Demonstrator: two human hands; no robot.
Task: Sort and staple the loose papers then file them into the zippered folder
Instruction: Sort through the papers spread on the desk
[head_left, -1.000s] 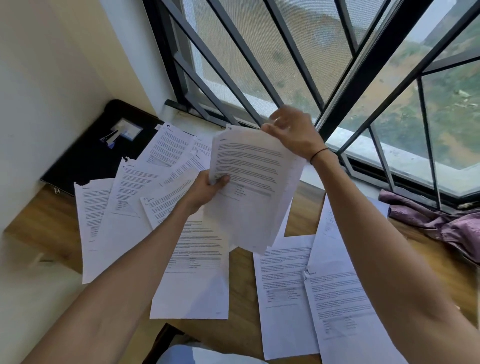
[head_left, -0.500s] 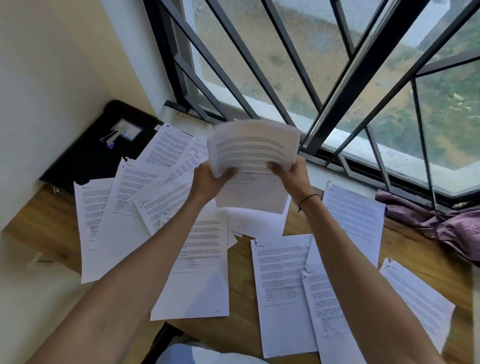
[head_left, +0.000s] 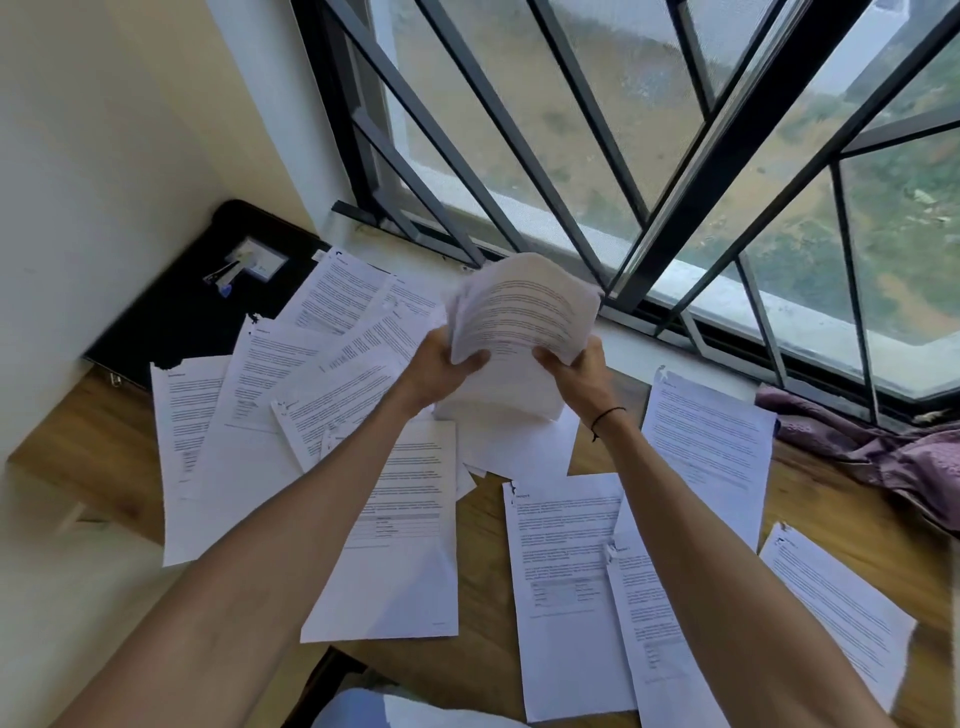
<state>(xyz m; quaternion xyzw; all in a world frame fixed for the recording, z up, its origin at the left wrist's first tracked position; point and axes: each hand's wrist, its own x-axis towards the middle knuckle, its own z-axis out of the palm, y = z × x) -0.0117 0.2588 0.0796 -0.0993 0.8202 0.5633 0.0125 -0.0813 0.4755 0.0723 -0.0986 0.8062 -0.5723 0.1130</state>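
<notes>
Paper stack (head_left: 522, 317) gripped between left hand (head_left: 439, 366) and right hand (head_left: 579, 371).

A second ago the right hand (head_left: 579, 371) was raised at the top edge of the held stack of papers (head_left: 519, 322); it has since dropped to the stack's lower right side, so both hands now grip it from below, the left hand (head_left: 441, 366) on its lower left. The stack, then hanging flat and tilted, now bows upward above the hands and looks blurred. With the right forearm lower, two more sheets show toward the tabletop's right edge.
</notes>
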